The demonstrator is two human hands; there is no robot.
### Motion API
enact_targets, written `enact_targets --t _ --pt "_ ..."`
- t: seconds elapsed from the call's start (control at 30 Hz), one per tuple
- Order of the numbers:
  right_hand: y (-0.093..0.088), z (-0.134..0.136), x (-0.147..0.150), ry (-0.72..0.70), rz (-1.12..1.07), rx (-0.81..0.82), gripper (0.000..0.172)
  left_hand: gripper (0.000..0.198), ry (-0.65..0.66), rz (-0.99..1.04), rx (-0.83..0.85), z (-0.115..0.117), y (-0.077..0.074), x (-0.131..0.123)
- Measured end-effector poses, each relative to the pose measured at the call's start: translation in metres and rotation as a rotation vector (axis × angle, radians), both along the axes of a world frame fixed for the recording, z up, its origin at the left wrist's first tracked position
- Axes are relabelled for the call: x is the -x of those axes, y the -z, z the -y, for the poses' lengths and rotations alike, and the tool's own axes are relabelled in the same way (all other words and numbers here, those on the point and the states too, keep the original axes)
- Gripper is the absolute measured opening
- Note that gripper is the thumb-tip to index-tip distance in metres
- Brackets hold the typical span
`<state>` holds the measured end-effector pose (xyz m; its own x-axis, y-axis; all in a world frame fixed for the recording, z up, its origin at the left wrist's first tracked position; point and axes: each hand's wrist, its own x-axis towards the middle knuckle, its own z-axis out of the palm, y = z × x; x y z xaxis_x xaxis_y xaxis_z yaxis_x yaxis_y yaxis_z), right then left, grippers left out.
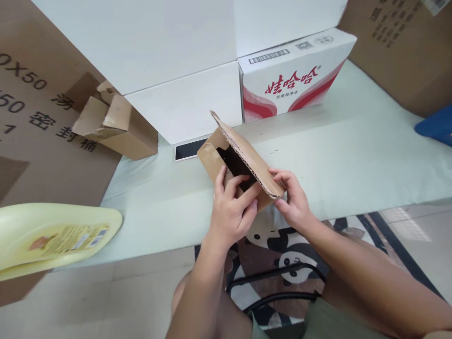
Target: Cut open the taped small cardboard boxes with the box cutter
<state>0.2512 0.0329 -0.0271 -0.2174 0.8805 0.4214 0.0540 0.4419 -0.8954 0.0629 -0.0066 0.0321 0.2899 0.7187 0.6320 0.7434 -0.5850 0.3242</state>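
A small brown cardboard box (pixel 259 165) is tilted between my hands near the table's front edge, its top flap raised and its inside dark. My left hand (pixel 233 205) lies over the near rim, some fingers reaching into the opening and the thumb by the front wall. At the box's right end, my right hand (pixel 291 195) pinches the corner of the flap and side between fingers and thumb. A phone (pixel 189 149) with a dark screen lies on the cloth just behind the box, partly covered by it.
Another open cardboard box (pixel 130 127) stands at the left, beside a large printed carton (pixel 42 122). White boxes (pixel 183 101) and a red-and-white carton (pixel 296 84) line the back. A yellow plastic item (pixel 60 235) juts in at left; a blue object (pixel 438 126) sits at right.
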Motion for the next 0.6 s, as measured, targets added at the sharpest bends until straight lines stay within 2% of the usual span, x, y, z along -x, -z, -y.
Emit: enact_targets --t 0.17,0.33,0.5,0.6 --pt "0.003 0.001 0.005 0.027 -0.115 -0.024 0.042 0.023 -0.024 -0.031 0.035 0.004 0.000 -0.003" --pt "0.002 -0.001 0.007 -0.006 -0.185 -0.042 0.037 0.024 -0.033 -0.051 0.046 0.005 0.000 -0.003" --pt "-0.013 -0.022 0.001 -0.093 -0.075 -0.062 0.032 0.022 -0.007 -0.017 0.035 0.002 0.000 0.000" --pt "-0.020 -0.031 0.000 -0.114 -0.035 -0.057 0.036 0.022 -0.002 0.031 0.052 0.001 0.002 0.003"
